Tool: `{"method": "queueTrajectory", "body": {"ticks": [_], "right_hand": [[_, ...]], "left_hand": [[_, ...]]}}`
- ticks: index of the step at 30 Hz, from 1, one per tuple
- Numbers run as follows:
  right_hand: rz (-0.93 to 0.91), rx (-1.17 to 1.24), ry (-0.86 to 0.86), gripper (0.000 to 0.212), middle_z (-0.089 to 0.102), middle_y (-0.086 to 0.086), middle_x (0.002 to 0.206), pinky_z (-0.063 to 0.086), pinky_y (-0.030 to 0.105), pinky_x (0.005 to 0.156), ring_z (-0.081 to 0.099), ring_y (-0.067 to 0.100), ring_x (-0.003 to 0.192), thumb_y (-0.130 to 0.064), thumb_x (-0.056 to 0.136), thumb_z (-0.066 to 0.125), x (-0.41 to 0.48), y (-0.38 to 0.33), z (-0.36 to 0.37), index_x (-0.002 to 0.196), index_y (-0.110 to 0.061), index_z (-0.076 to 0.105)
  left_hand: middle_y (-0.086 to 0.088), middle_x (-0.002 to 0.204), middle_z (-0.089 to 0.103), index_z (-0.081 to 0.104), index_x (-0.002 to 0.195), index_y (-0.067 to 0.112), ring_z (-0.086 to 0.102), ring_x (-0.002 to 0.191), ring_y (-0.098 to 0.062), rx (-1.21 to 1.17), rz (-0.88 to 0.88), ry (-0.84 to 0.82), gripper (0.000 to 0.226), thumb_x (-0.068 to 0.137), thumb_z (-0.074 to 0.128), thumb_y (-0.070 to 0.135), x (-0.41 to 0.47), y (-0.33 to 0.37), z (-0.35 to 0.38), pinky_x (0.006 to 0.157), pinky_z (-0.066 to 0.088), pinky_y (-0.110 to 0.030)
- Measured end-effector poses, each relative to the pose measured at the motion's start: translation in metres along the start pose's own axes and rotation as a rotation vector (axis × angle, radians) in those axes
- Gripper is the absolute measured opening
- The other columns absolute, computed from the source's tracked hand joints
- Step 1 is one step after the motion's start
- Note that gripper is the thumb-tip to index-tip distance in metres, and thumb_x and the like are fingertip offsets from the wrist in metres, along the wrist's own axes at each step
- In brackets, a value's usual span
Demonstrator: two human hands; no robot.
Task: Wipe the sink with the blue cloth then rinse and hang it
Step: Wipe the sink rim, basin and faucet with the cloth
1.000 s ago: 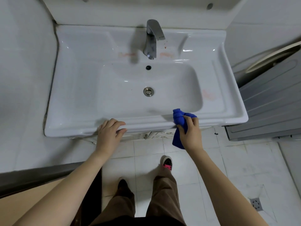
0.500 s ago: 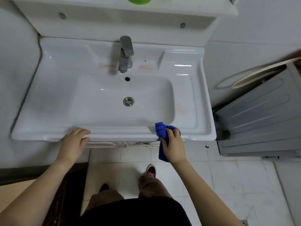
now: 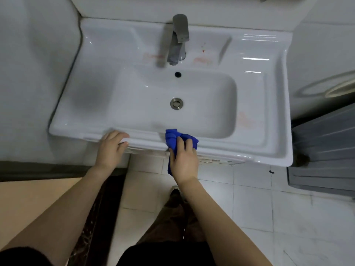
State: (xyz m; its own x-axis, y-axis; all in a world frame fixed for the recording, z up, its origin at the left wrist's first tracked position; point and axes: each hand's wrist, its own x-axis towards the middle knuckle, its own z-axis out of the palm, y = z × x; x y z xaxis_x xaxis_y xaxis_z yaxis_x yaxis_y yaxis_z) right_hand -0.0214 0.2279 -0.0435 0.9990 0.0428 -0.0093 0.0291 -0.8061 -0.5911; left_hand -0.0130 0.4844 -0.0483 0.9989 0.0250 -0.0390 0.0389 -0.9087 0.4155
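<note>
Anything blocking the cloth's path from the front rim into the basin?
Nothing visible. The right hand presses the blue cloth on the sink front rim; the basin beyond holds only the drain. The left hand rests on the rim, off to the side.

Counts, taken relative to the sink (image 3: 272, 120):

- Sink: 1, white, with one basin.
- Faucet (image 3: 177, 40): 1, grey metal, on the sink's rear ledge.
- Drain (image 3: 176, 103): 1, in the basin floor.
- Overflow hole (image 3: 177, 74): 1, in the basin's back wall, between faucet and drain.
- Blue cloth (image 3: 173, 139): 1, bunched, on the sink's front rim.
- Hands: 2. Left hand (image 3: 111, 148) on the sink's front rim; right hand (image 3: 183, 160) closed on the cloth at the same rim.
- Shoes (image 3: 175, 191): 1 visible, on the floor below the sink's front edge.
- Reddish stains on the sink: 3 patches seen, two beside the faucet base, one right of the basin.
</note>
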Motion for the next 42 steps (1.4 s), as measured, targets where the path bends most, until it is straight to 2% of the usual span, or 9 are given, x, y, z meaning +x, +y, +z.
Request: {"method": "queueTrajectory", "body": {"ticks": [6, 14, 17, 20, 25, 31, 36, 39, 42], "right_hand": [[-0.055, -0.044, -0.014, 0.037, 0.059, 0.018, 0.109, 0.051, 0.035, 0.055, 0.058, 0.034, 0.070, -0.013, 0.082, 0.072, -0.001, -0.007, 0.004, 0.114, -0.001, 0.060], [0.240, -0.042, 0.094, 0.032, 0.051, 0.013, 0.123, 0.042, 0.031, 0.063, 0.059, 0.037, 0.087, -0.015, 0.092, 0.058, -0.014, 0.070, -0.059, 0.122, -0.006, 0.056], [0.256, 0.048, 0.031, 0.034, 0.045, 0.010, 0.127, 0.043, 0.030, 0.075, 0.059, 0.031, 0.092, -0.018, 0.093, 0.057, -0.010, 0.074, -0.076, 0.126, -0.010, 0.055], [0.290, 0.143, 0.040, 0.035, 0.045, 0.005, 0.122, 0.037, 0.023, 0.082, 0.053, 0.019, 0.089, -0.022, 0.095, 0.056, -0.009, 0.074, -0.097, 0.129, -0.013, 0.055], [0.297, 0.208, 0.181, 0.035, 0.042, -0.002, 0.113, 0.033, 0.018, 0.087, 0.048, 0.010, 0.092, -0.021, 0.095, 0.057, -0.015, 0.098, -0.147, 0.130, -0.015, 0.055], [0.188, -0.060, 0.200, 0.037, 0.041, 0.000, 0.112, 0.038, 0.028, 0.081, 0.049, 0.018, 0.092, -0.016, 0.092, 0.061, -0.005, 0.174, -0.209, 0.129, -0.014, 0.056], [-0.016, -0.339, -0.112, 0.034, 0.050, 0.010, 0.109, 0.048, 0.043, 0.081, 0.051, 0.032, 0.090, -0.016, 0.088, 0.065, 0.025, 0.243, -0.220, 0.122, -0.015, 0.062], [-0.130, -0.320, -0.196, 0.033, 0.049, 0.005, 0.107, 0.047, 0.039, 0.084, 0.051, 0.026, 0.093, -0.020, 0.088, 0.066, 0.062, 0.265, -0.226, 0.121, -0.017, 0.063], [-0.136, -0.214, -0.151, 0.035, 0.048, 0.007, 0.109, 0.043, 0.034, 0.085, 0.054, 0.028, 0.094, -0.019, 0.090, 0.065, 0.129, 0.277, -0.230, 0.124, -0.013, 0.062]], "left_hand": [[-0.009, 0.100, 0.064, 0.068, 0.103, 0.011, 0.057, 0.093, -0.034, -0.031, 0.006, 0.009, 0.024, 0.086, 0.055, 0.023, 0.000, -0.003, 0.006, 0.084, 0.039, -0.037], [-0.012, 0.102, 0.065, 0.068, 0.104, 0.010, 0.057, 0.094, -0.039, 0.020, 0.065, 0.005, 0.019, 0.087, 0.061, 0.015, -0.001, 0.000, 0.001, 0.083, 0.038, -0.041], [-0.008, 0.106, 0.066, 0.069, 0.103, 0.014, 0.058, 0.099, -0.035, 0.135, -0.006, -0.092, 0.024, 0.089, 0.052, 0.024, 0.009, 0.017, -0.015, 0.081, 0.043, -0.039], [-0.006, 0.118, 0.064, 0.066, 0.117, 0.015, 0.058, 0.108, -0.029, 0.108, -0.080, -0.172, 0.030, 0.095, 0.051, 0.028, 0.025, 0.048, -0.028, 0.087, 0.045, -0.036], [-0.010, 0.125, 0.062, 0.060, 0.129, 0.011, 0.053, 0.118, -0.032, -0.086, 0.079, -0.111, 0.038, 0.094, 0.058, 0.026, 0.042, 0.124, -0.006, 0.101, 0.041, -0.039], [-0.004, 0.130, 0.060, 0.059, 0.130, 0.013, 0.051, 0.122, -0.026, -0.189, 0.149, -0.237, 0.041, 0.095, 0.052, 0.034, 0.046, 0.217, 0.058, 0.104, 0.039, -0.035], [-0.002, 0.129, 0.061, 0.061, 0.127, 0.017, 0.053, 0.118, -0.025, -0.055, 0.112, -0.353, 0.059, 0.085, 0.031, 0.046, 0.048, 0.251, 0.106, 0.100, 0.038, -0.032], [0.004, 0.125, 0.064, 0.064, 0.123, 0.022, 0.055, 0.114, -0.021, 0.035, 0.100, -0.316, 0.059, 0.086, 0.024, 0.046, 0.046, 0.246, 0.118, 0.090, 0.041, -0.031], [0.007, 0.115, 0.068, 0.068, 0.114, 0.024, 0.061, 0.104, -0.021, 0.041, 0.118, -0.234, 0.056, 0.085, 0.027, 0.047, 0.046, 0.242, 0.123, 0.082, 0.045, -0.031]]}}
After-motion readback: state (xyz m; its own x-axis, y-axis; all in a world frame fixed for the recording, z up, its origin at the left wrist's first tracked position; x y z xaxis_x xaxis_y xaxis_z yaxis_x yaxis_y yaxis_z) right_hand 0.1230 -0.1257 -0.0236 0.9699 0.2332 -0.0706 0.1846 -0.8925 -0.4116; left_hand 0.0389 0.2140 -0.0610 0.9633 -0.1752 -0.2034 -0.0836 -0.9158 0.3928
